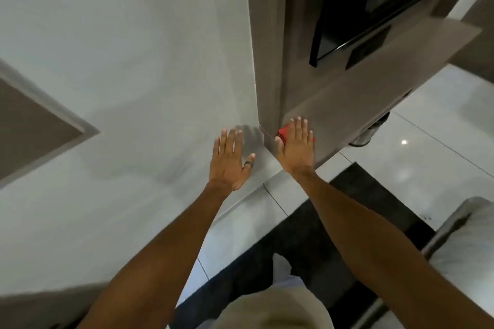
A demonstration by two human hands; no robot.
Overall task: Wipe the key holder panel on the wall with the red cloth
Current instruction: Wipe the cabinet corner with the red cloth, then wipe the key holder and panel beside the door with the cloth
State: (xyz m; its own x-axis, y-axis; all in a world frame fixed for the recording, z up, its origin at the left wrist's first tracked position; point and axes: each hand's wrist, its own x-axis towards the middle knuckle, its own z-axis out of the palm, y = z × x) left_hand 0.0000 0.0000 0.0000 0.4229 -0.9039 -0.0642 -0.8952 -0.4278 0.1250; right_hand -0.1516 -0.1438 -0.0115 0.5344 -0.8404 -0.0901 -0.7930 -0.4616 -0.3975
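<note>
My right hand (297, 147) lies flat, fingers spread, on the red cloth (283, 133) and presses it against a taupe wall panel (347, 93) low down, near its left edge. Only a red corner of the cloth shows past my thumb and index finger. My left hand (230, 160), with a dark ring on the thumb, rests flat and spread on the pale grey wall (133, 61) just left of the corner. It holds nothing. No keys or hooks are visible on the panel.
A black glossy screen or frame (352, 16) hangs on the taupe panel above my right hand. A metal bin (367, 135) stands on the glossy white tile floor to the right. A dark mat (347, 222) lies underfoot. A white cushioned seat (465, 243) sits at the right edge.
</note>
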